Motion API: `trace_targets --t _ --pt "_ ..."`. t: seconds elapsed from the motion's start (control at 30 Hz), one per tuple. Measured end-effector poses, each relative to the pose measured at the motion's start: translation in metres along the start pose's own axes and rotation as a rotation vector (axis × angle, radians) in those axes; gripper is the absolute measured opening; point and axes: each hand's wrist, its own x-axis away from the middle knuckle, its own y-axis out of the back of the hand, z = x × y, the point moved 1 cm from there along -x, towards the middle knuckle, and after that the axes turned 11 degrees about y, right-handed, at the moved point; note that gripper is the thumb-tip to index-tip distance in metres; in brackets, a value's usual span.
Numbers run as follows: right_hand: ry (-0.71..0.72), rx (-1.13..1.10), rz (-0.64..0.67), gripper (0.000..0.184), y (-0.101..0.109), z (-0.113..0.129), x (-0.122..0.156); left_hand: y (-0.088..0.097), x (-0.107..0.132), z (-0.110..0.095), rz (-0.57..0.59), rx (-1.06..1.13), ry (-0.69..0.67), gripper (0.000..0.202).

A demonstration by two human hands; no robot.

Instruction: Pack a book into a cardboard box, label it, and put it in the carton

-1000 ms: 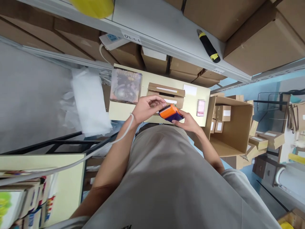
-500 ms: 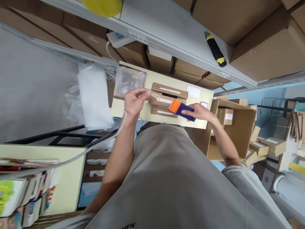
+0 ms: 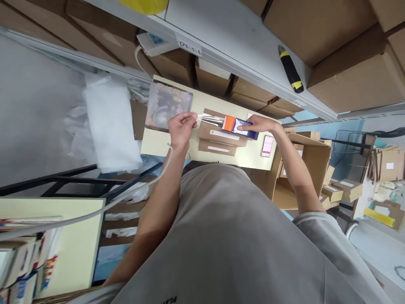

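My right hand (image 3: 260, 123) grips a tape dispenser (image 3: 230, 123) with an orange front and dark blue body, held above the worktable. A stretch of clear packing tape (image 3: 211, 119) runs taut from it to my left hand (image 3: 181, 128), whose thumb and fingers pinch the tape's end. Below the tape lies a row of small flat cardboard boxes (image 3: 217, 143) with white labels. The dispenser and tape partly cover the box farthest from me.
The pale worktable (image 3: 253, 163) bears a printed grey pad (image 3: 169, 104) and a phone (image 3: 267, 146). A large open carton (image 3: 313, 169) stands right. A utility knife (image 3: 291, 69) lies on the shelf above; white packing bags (image 3: 110, 122) hang left.
My right hand has raised the tape dispenser away from my body and levelled it over the farthest box. The phone now shows fully. My left hand keeps its pinch on the tape.
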Motion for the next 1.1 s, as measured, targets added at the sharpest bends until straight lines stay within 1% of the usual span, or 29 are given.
trace_targets --t 0.07,0.23,0.33,0.5,0.6,0.77,0.87,0.97,1.1 --pt "0.000 0.029 0.009 0.083 -0.002 -0.004 -0.007 0.000 -0.002 0.005 -0.001 0.000 0.023 0.016" --pt "0.023 0.170 -0.034 0.083 -0.011 -0.007 -0.018 0.004 -0.004 0.016 -0.014 0.013 0.033 0.014" --pt "0.023 0.162 -0.015 0.084 -0.019 -0.007 -0.019 0.006 -0.004 0.022 -0.016 -0.001 0.028 0.015" --pt "0.041 0.147 -0.028 0.084 -0.031 -0.007 -0.018 0.008 -0.003 0.032 -0.038 -0.002 0.032 0.017" --pt "0.015 0.116 -0.031 0.084 -0.037 -0.006 -0.019 0.009 -0.002 0.038 -0.062 -0.017 0.023 0.016" --pt "-0.018 0.108 -0.019 0.081 -0.041 0.000 -0.024 0.011 -0.007 0.048 -0.102 -0.089 0.013 0.019" --pt "-0.050 0.150 -0.023 0.080 -0.041 0.005 -0.028 0.011 -0.012 0.054 -0.105 -0.105 0.016 0.014" --pt "-0.069 0.180 -0.035 0.077 -0.042 0.009 -0.031 0.009 -0.016 0.059 -0.104 -0.117 0.008 0.010" --pt "-0.079 0.201 -0.048 0.076 -0.042 0.010 -0.033 0.001 -0.017 0.063 -0.079 -0.144 0.007 0.012"
